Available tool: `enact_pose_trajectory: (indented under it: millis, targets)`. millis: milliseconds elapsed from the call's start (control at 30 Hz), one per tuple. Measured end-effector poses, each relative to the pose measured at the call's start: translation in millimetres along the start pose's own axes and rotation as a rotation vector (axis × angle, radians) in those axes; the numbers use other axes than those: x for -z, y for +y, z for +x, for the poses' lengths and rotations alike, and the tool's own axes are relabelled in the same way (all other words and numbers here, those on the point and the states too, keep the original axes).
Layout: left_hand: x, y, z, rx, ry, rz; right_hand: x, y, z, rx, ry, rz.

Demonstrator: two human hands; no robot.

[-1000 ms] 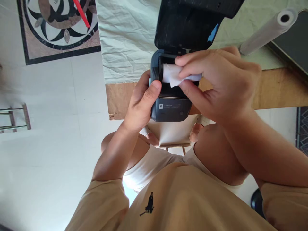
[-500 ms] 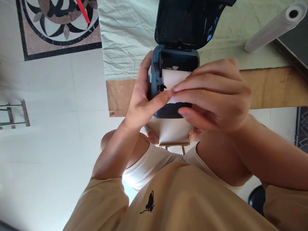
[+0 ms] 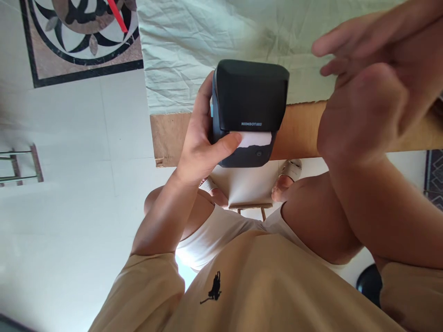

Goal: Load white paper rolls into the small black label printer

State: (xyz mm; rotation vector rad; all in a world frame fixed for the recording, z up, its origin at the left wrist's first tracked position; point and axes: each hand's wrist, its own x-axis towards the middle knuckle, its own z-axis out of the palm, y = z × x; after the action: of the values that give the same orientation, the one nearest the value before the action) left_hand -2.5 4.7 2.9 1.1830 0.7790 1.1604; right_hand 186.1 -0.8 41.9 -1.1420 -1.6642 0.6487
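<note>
A small dark grey plastic label printer (image 3: 249,110), lid closed, is gripped by the left hand (image 3: 202,147) at the wooden bench (image 3: 173,138) edge, thumb pressed on the white paper strip (image 3: 255,139). The right hand (image 3: 367,87) is raised beside it, fingers spread, empty.

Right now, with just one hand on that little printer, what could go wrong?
1. The printer sits at the very edge of the table, partly past it, and only the left hand grips it. It might slip off.
2. The left thumb presses the paper strip at the slot, which could crease or tear it.
3. The right hand is up, open and blurred. It might knock the printer.
</note>
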Motion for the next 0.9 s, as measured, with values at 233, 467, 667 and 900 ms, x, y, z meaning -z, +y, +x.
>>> enact_pose_trajectory:
  millis: [233, 467, 667, 900]
  targets:
    - [-8.1, 3, -3, -0.018, 0.045, -0.049, -11, 12, 2, -0.052, -0.309, 0.003]
    - [-6.5, 11, -4, 0.086, 0.017, -0.005, -12, 14, 2, -0.128, -0.353, -0.071]
    - [-16.9, 15, -2, 0.091, 0.077, -0.106, -14, 19, 4, -0.081, -0.302, -0.128]
    - [-15.1, 16, 1, 0.171, 0.099, -0.166, -13, 20, 3, -0.032, -0.309, -0.081]
